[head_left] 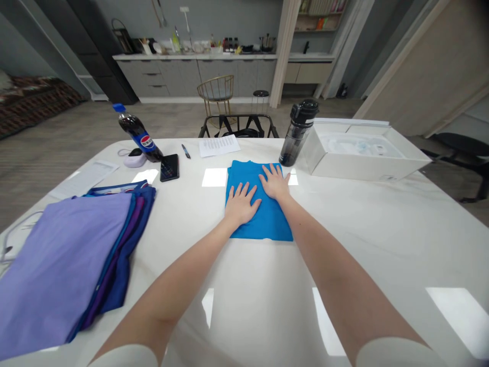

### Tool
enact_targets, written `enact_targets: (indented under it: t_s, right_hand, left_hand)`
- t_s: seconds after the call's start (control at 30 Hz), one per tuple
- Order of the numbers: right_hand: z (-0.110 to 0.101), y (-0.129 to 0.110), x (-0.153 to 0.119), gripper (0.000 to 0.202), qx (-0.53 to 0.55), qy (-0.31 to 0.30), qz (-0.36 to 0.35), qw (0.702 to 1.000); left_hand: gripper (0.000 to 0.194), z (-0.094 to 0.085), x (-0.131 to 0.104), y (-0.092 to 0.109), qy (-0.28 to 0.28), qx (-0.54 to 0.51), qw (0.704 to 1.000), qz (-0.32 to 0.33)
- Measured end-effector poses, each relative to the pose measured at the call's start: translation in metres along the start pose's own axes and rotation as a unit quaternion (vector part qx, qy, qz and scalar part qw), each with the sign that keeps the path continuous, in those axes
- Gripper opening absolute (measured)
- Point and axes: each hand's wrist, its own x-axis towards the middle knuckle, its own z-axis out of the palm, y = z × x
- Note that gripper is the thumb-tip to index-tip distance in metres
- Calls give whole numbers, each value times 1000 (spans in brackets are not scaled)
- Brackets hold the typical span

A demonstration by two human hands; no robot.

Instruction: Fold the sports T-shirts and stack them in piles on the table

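A folded blue cloth [263, 219] lies flat on the white table [344, 214], straight in front of me. My left hand [241, 205] rests palm down on its left half, fingers spread. Farther up, near the cloth's upper right edge, my right hand [274, 182] also lies flat with its fingers apart. Neither hand grips anything. At the left of the table is a stack of garments, with a light purple one [72, 255] on top and teal, purple and dark blue ones showing beneath.
A dark bottle [296, 135] stands just beyond the cloth, beside an open white box [355, 158]. Toward the back left are a cola bottle [139, 133], a phone [169, 167], a pen [185, 151] and papers [219, 146]. A chair [240, 126] stands behind the table.
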Motion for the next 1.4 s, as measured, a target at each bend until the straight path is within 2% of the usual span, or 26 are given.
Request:
enact_targets:
  t_s: [0.07, 0.17, 0.33, 0.5, 0.63, 0.7, 0.87, 1.0, 1.07, 1.17, 1.27, 1.4]
  right_hand:
    - [-1, -5, -9, 56, -4, 23, -41, 999]
    - [2, -15, -36, 53, 27, 19, -82, 996]
    - [13, -31, -107, 56, 103, 17, -13, 994]
    - [10, -27, -171, 58, 3, 32, -25, 999]
    - [2, -19, -186, 60, -45, 8, 2, 999]
    - [0, -19, -184, 62, -51, -5, 8, 999]
    - [0, -17, -184, 60, -37, -21, -3, 999]
    - [-4, -5, -202, 60, 7, -9, -29, 1000]
    - [-7, 7, -218, 61, 43, 46, -14, 998]
    - [-11, 23, -241, 53, 87, 133, 54, 986]
    - [-16, 33, -254, 42, 118, 116, 83, 983]
    - [-19, 33, -253, 35, 121, 82, 95, 985]
  left_hand:
    - [66, -1, -2, -1, -1, 0, 1000, -6]
    - [64, -1, 1, -2, -7, 1, 1000, -7]
    - [57, 0, 1, -2, 12, 0, 1000, 11]
    - [49, -6, -9, 3, 50, 2, 997, 55]
    - [51, -11, -34, 0, 0, -4, 988, 156]
    - [55, -12, -51, -4, -20, 2, 986, 168]
    - [65, -14, -91, -10, -42, 7, 994, 103]
    - [67, -16, -120, -15, -55, -21, 996, 66]
    - [62, -18, -136, -23, -24, -49, 998, 38]
    - [49, -21, -158, -35, 67, -97, 992, -46]
    - [33, -25, -171, -39, 113, -118, 980, -115]
    - [26, -30, -174, -33, 99, -89, 981, -138]
